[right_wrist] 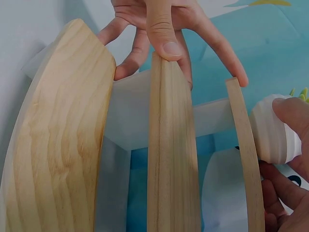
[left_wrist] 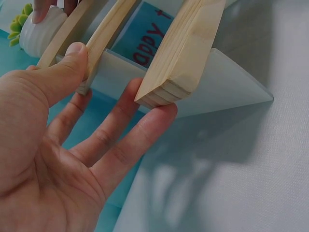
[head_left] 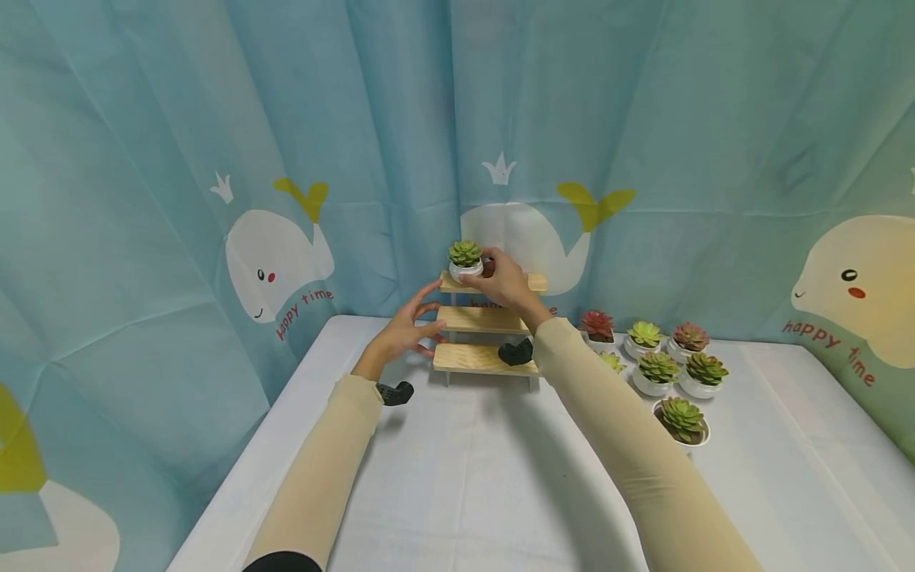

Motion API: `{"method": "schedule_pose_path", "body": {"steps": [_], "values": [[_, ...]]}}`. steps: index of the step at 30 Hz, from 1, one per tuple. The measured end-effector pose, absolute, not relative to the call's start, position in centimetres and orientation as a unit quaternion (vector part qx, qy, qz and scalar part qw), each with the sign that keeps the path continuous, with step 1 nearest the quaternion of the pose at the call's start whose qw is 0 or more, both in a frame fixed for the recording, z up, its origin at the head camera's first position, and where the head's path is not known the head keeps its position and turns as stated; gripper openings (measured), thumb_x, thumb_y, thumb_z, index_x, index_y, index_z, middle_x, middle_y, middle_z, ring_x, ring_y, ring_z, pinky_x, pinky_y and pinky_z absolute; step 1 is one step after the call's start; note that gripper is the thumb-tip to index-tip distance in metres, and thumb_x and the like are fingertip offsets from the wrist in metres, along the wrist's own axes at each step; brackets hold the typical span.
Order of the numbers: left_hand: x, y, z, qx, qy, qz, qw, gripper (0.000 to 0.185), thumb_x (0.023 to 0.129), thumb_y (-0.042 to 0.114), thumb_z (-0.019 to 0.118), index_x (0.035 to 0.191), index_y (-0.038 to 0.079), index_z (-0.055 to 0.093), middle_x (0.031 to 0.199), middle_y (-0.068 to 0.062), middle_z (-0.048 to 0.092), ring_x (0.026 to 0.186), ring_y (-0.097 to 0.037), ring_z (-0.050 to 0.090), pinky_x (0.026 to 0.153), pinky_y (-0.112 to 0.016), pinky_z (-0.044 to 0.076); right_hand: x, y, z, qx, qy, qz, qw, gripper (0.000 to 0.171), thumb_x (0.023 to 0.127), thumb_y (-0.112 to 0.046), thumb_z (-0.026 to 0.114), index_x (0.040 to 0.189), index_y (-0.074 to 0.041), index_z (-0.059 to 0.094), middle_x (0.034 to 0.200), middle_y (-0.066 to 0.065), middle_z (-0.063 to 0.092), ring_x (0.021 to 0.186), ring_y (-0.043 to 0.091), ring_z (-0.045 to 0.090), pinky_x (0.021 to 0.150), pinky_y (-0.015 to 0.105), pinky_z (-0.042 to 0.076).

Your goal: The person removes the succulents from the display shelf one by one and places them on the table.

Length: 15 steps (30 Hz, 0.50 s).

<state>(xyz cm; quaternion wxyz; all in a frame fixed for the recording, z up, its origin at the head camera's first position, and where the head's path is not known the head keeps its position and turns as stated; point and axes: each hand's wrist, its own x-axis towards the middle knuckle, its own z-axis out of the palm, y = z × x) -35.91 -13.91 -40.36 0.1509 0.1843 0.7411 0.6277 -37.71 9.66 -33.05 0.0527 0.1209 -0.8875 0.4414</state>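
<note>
A green potted succulent [head_left: 465, 254] in a ribbed white pot [right_wrist: 271, 129] is on the left end of the top board of a three-tier wooden shelf [head_left: 477, 319]. My right hand [head_left: 506, 280] grips that pot from its right side, thumb and fingers around it. With fingers spread, my left hand [head_left: 409, 327] touches the left ends of the boards. The left wrist view shows its thumb against the middle board [left_wrist: 108, 41] and fingertips at the end of the lowest board [left_wrist: 181, 58]. White side supports [left_wrist: 236, 82] hold the boards.
Several potted succulents stand on the white table [head_left: 443, 492] at right, among them a red one [head_left: 597, 326] at the back and a green one [head_left: 682, 421] in front. A blue curtain [head_left: 400, 159] with whale prints hangs close behind the shelf.
</note>
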Motion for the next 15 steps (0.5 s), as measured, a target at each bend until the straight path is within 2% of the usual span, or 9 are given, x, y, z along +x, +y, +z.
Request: {"method": "schedule_pose_path", "body": {"steps": [10,15], "values": [[-35.8,-13.88,-40.42,0.183,0.747,0.622,0.146,0.08,0.103,0.017,0.066,0.163,0.044,0.021,0.165,-0.016,0.027,0.103,-0.042,0.069,0.072,-0.056,0.062,-37.77,9.53,-33.18,0.111,-0.889,0.439,0.064,0.068,0.093,-0.037,0.077,0.147,-0.005,0.05,0.126,0.015,0.067,0.114,0.03,0.064,0.094,0.047,0.054],[-35.73,-13.9,-40.29,0.182,0.747,0.622,0.146,0.08,0.103,0.019,0.067,0.162,0.045,0.021,0.165,-0.015,0.027,0.108,-0.042,0.067,0.072,-0.056,0.062,-37.73,9.62,-33.17,0.114,-0.886,0.443,0.077,0.068,0.092,-0.036,0.079,0.146,-0.005,0.052,0.126,0.016,0.066,0.114,0.031,0.064,0.093,0.047,0.055]]}}
